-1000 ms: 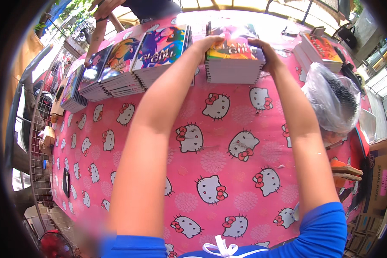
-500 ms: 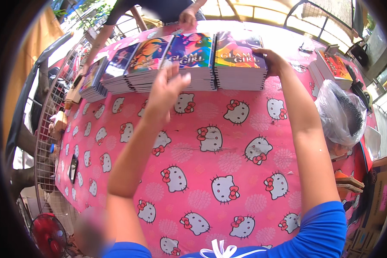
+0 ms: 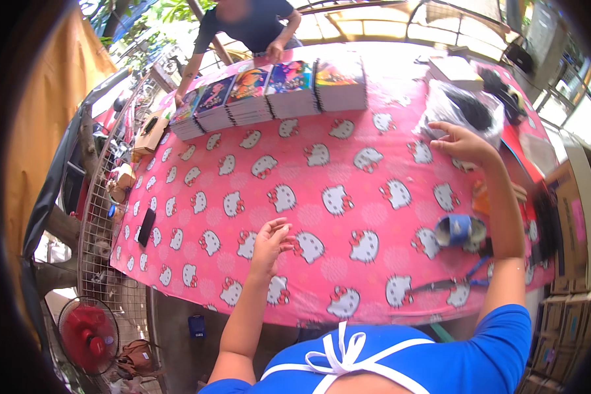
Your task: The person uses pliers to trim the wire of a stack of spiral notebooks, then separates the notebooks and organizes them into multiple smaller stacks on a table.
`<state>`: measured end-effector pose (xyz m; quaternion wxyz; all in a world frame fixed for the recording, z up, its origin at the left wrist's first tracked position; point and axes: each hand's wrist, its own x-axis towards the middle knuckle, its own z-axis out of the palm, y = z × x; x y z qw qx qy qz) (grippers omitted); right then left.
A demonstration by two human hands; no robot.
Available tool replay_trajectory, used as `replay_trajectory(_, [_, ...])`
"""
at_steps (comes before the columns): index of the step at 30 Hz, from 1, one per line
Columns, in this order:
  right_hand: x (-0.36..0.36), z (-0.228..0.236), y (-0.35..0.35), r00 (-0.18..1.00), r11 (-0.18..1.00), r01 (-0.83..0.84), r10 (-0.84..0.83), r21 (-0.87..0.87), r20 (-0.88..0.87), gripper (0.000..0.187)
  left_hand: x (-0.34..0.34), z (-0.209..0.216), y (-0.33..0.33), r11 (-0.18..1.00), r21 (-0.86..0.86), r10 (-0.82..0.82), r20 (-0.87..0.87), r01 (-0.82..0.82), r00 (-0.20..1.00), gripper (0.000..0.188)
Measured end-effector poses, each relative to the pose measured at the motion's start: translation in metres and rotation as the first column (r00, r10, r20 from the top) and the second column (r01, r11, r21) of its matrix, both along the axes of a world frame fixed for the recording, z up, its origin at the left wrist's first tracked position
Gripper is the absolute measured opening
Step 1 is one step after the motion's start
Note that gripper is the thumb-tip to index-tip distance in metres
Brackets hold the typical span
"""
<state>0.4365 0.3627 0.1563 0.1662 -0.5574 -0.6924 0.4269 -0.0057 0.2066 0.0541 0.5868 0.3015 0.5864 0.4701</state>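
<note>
My left hand (image 3: 270, 248) hovers over the near middle of the pink table cover (image 3: 338, 148), its fingers loosely bent and apart, holding nothing. Out to the right, my right hand (image 3: 461, 143) is raised with fingers spread and empty, beside a clear plastic bag (image 3: 433, 105) that has something black in it. Several stacks of spiral-bound notebooks with colourful covers stand side by side in a row at the far side. The rightmost notebook stack (image 3: 341, 92) has a bright yellow and pink cover. Neither hand touches the stacks.
Across the table a person in a dark top (image 3: 249, 29) has one hand by the leftmost stack. A black phone (image 3: 147, 228) lies at the left edge. A blue roll-like object (image 3: 454, 230) sits at the right, near cardboard boxes (image 3: 574, 217). A red fan (image 3: 88, 335) stands lower left.
Both my hands have come away from the notebook stacks. My left hand moved back toward me; my right let go of the rightmost stack's side. The view has drawn back.
</note>
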Motion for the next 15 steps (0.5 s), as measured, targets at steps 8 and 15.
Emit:
replay_trajectory(8, [0.003, -0.087, -0.236, 0.992, 0.954, -0.062, 0.026, 0.293, 0.125, 0.070, 0.099, -0.049, -0.061, 0.938, -0.088, -0.319, 0.147, 0.334, 0.936, 0.030])
replay_trajectory(15, [-0.015, -0.158, -0.393, 0.891, 0.936, 0.315, -0.348, 0.155, 0.291, 0.076, 0.189, -0.066, -0.066, 0.735, -0.101, -0.648, 0.187, 0.671, 0.738, 0.035])
